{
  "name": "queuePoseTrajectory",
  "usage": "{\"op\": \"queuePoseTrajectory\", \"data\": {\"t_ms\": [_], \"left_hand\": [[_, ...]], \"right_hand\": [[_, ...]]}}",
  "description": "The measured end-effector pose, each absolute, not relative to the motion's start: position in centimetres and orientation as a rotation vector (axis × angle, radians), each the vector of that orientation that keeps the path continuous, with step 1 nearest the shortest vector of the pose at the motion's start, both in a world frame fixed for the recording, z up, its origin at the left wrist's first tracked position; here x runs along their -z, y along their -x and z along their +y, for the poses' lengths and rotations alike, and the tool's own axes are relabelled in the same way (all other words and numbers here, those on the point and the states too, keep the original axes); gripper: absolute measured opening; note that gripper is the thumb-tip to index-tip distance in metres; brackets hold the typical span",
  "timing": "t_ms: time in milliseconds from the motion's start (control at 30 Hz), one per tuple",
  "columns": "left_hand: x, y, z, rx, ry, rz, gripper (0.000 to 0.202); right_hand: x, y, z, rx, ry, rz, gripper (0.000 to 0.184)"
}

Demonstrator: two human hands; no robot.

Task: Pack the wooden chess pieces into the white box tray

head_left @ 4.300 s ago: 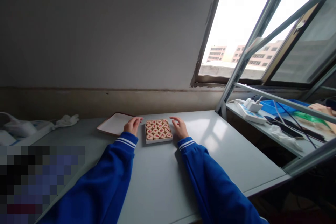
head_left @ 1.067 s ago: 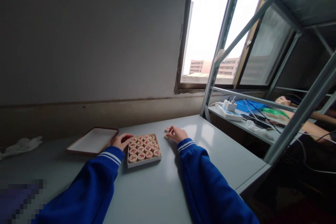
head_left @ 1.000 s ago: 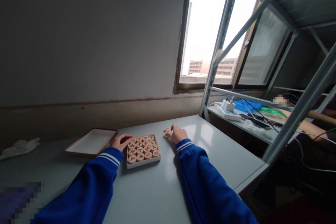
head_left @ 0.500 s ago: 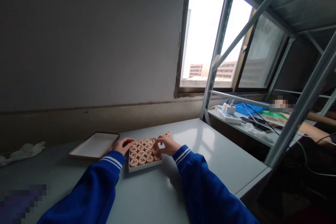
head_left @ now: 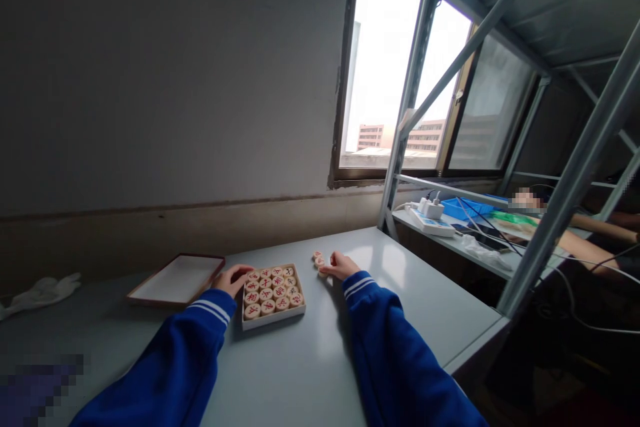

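Observation:
A shallow white box (head_left: 274, 319) stands in front of me, filled with rows of round wooden Chinese chess pieces (head_left: 268, 305) marked with red characters. My left hand (head_left: 231, 279) is at the box's upper left corner, its fingers closed against that side. To the right of the box, a few loose Chinese chess pieces (head_left: 318, 257) lie in a short line on the table. My right hand (head_left: 341, 265) is over the near end of that line, fingers pinched on a piece they partly hide.
The box lid (head_left: 175, 280) lies inside up to the left, by my left wrist. A crumpled white cloth or glove (head_left: 47, 290) is at the far left. Metal rack posts (head_left: 395, 173) rise at the table's right corner. Beyond them are a power strip (head_left: 431, 220), a blue tray (head_left: 467, 208) and another person's arm (head_left: 583, 250).
My right hand has left the right side of the box and moved right and slightly away, to the loose pieces. My left hand stays at the box.

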State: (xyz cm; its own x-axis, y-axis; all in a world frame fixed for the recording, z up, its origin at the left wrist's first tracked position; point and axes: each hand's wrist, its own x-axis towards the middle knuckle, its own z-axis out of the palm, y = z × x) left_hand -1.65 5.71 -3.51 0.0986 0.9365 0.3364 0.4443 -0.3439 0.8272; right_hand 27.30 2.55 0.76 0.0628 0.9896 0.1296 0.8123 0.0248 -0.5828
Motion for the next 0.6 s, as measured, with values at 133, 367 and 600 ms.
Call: {"op": "queuePoseTrajectory", "data": {"t_ms": [133,367,600], "left_hand": [[3.1,1.5,5.3,-1.182,-1.838,1.347,0.025],[2.9,1.9,5.7,-1.182,-1.818,1.265,0.029],[2.5,2.3,6.0,-1.148,-1.781,1.223,0.028]], "right_hand": [[-1.3,-26.1,1.7,-0.275,1.825,-1.833,0.017],[-3.7,-23.6,0.0,-0.687,1.221,-2.440,0.019],[-3.0,-23.0,0.1,-0.783,1.101,-2.369,0.036]]}}
